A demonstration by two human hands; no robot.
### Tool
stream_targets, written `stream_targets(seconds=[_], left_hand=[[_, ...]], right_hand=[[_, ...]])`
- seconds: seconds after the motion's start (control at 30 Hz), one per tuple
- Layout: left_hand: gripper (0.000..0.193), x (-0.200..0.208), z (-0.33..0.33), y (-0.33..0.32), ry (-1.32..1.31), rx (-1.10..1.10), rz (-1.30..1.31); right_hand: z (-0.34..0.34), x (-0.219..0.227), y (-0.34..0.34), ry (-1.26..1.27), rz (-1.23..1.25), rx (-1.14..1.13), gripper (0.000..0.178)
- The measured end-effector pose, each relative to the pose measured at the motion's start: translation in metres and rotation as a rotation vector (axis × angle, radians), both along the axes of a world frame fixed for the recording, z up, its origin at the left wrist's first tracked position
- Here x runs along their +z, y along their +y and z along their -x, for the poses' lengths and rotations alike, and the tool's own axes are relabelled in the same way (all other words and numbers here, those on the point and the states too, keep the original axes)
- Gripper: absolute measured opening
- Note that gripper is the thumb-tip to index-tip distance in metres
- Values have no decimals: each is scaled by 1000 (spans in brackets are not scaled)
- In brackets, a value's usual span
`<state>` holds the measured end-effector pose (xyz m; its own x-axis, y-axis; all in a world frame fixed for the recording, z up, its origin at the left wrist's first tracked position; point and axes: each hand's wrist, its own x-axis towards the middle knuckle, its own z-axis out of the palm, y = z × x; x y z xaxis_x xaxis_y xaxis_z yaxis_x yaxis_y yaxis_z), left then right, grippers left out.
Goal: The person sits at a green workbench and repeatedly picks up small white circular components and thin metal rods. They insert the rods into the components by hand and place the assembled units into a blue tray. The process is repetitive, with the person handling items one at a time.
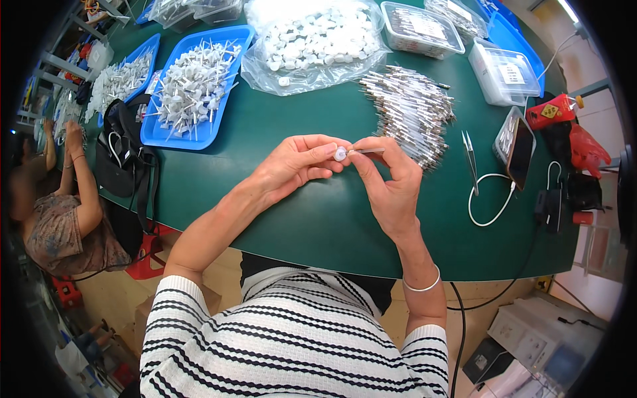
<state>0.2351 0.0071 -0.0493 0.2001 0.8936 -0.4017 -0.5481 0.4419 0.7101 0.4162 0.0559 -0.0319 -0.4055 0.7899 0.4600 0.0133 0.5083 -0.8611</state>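
Observation:
My left hand (298, 161) pinches a small white round cap (340, 154) between thumb and fingers, above the green table. From the other side, my right hand (390, 182) grips a thin metallic rod (371, 150) between thumb and forefinger. The rod's near end meets the cap, or lies right against it; the fingertips hide the joint. Just beyond my right hand lies a heap of similar thin rods (411, 113) with silvery and brownish ends. Further back, a clear plastic bag (265, 78) holds many white caps (318, 43).
A blue tray (174, 141) at left holds white-capped rods (196, 86); a black bag (116, 162) lies beside it. Tweezers (471, 162), a white cable (472, 211) and a phone (522, 158) are at right. Plastic boxes (507, 74) stand behind. Another person (66, 225) sits far left.

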Motion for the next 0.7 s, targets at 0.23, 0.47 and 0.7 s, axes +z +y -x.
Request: stream_targets(seconds=[0.23, 0.47, 0.7], left_hand=[[29, 0, 0, 0, -42, -1, 0], [29, 0, 0, -1, -42, 1, -5], [28, -2, -2, -1, 66, 16, -80]], right_hand=[[0, 0, 0, 6, 5, -8, 11], [0, -1, -1, -13, -11, -25, 12], [-1, 2, 0, -59, -34, -8, 12]])
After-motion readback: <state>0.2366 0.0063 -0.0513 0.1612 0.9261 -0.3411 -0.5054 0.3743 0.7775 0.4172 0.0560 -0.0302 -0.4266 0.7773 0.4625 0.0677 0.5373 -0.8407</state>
